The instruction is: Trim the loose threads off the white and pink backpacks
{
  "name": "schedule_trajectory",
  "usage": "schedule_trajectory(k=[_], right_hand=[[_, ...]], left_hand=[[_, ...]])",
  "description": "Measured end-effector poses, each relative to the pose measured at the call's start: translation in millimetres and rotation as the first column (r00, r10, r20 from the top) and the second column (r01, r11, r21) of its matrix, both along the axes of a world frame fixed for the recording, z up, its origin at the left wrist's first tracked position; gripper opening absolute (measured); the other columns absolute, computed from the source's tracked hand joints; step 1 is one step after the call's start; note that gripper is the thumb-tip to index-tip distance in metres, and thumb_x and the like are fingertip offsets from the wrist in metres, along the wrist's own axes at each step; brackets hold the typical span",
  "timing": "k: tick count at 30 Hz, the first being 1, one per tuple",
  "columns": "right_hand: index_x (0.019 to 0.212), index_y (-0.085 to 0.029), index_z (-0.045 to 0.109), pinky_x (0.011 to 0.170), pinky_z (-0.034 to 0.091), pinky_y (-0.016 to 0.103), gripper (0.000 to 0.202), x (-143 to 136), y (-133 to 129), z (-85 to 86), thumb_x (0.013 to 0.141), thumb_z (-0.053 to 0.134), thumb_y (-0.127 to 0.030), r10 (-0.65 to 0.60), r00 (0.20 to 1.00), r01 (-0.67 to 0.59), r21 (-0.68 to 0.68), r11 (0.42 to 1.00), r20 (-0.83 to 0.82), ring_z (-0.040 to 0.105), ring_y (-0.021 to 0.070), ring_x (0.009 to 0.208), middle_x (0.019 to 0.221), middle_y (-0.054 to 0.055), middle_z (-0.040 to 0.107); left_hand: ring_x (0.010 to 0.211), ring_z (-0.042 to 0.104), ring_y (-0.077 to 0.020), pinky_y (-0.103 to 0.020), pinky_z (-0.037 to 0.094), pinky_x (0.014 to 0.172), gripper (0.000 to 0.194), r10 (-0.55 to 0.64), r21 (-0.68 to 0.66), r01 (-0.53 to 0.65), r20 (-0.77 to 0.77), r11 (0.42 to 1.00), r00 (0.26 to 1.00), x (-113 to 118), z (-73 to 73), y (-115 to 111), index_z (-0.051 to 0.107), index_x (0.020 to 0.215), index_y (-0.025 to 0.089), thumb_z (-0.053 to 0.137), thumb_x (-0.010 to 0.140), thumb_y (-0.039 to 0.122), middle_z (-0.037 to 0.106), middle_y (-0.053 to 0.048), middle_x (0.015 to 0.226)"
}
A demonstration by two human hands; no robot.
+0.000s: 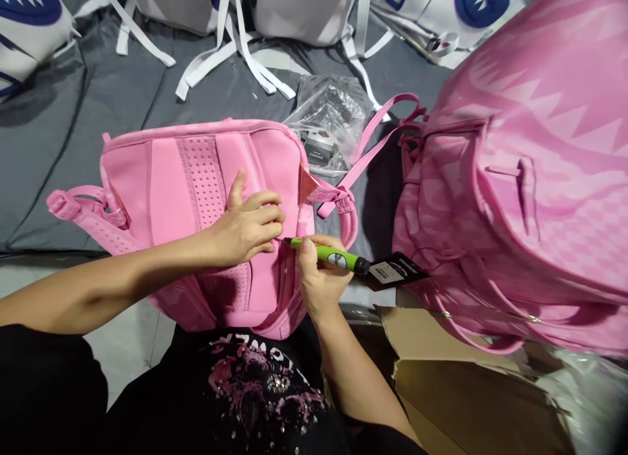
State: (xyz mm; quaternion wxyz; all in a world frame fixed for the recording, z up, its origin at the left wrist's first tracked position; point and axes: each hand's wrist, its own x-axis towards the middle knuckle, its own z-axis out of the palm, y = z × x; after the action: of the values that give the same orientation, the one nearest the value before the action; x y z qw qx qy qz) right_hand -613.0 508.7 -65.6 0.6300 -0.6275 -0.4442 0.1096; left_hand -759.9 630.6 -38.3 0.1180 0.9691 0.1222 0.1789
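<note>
A pink backpack (167, 200) lies back panel up across my lap and the table edge. My left hand (252, 226) rests on its padded back, fingers stretched out and thumb apart, with nothing visible in it. My right hand (321, 278) is closed around a green pen-shaped tool (326, 253) with a black end and an oval label. The tool's thin dark tip points left, close to my left fingertips at the padding; whether it touches the fabric I cannot tell. The pink shoulder strap (83, 213) sticks out to the left.
A larger pink backpack (530, 180) stands on the right, with a black hang tag (397, 272) beside it. Behind lies a clear plastic bag (333, 108) holding a small dark item. White bags (304, 14) with straps line the back. An open cardboard box (441, 337) sits at lower right.
</note>
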Motion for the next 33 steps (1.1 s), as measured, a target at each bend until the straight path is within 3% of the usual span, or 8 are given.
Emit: schedule_trajectory(k=[9, 17, 23, 33], right_hand=[[0.083, -0.018, 0.062, 0.049, 0.048, 0.024, 0.016, 1, 2, -3.9, 0.090, 0.064, -0.033, -0.014, 0.999, 0.019, -0.103, 0.994, 0.046, 0.060, 0.0122, 0.053, 0.068, 0.000, 0.065], [0.082, -0.018, 0.061, 0.049, 0.046, 0.024, 0.013, 1, 4, -2.9, 0.090, 0.065, -0.028, -0.025, 0.994, 0.035, -0.091, 0.995, 0.109, 0.056, 0.0102, 0.052, 0.068, -0.002, 0.062], [0.077, -0.019, 0.059, 0.048, 0.046, 0.025, 0.021, 6, 8, 3.9, 0.090, 0.064, -0.034, 0.011, 0.999, -0.003, -0.198, 0.980, 0.037, 0.056, 0.0119, 0.048, 0.060, -0.003, 0.060], [0.074, -0.019, 0.058, 0.052, 0.050, 0.026, 0.025, 11, 16, 12.7, 0.090, 0.062, -0.038, 0.053, 0.998, -0.060, -0.281, 0.958, -0.033, 0.060, 0.0141, 0.053, 0.063, -0.001, 0.064]], left_hand=[[0.123, 0.051, -0.0246, -0.066, -0.011, 0.120, 0.010, -0.022, 0.074, 0.016, 0.081, 0.997, 0.996, -1, -11.5, 2, 0.064, 0.089, 0.020, 0.061, 0.094, 0.029, 0.070, -0.003, 0.108], [0.126, 0.050, -0.0243, -0.064, -0.009, 0.122, 0.006, 0.015, 0.061, -0.018, 0.048, 0.998, 0.999, -1, -17.2, 3, 0.065, 0.091, 0.022, 0.065, 0.090, 0.028, 0.069, -0.001, 0.108], [0.126, 0.049, -0.0234, -0.064, -0.007, 0.123, 0.007, 0.014, 0.087, -0.018, 0.040, 0.996, 0.999, -1, -18.7, 4, 0.065, 0.092, 0.023, 0.062, 0.092, 0.030, 0.069, -0.001, 0.108], [0.124, 0.051, -0.0249, -0.065, -0.001, 0.123, 0.004, 0.017, 0.101, -0.023, 0.067, 0.995, 0.998, 1, -18.7, 4, 0.065, 0.091, 0.023, 0.064, 0.091, 0.027, 0.068, -0.002, 0.105]])
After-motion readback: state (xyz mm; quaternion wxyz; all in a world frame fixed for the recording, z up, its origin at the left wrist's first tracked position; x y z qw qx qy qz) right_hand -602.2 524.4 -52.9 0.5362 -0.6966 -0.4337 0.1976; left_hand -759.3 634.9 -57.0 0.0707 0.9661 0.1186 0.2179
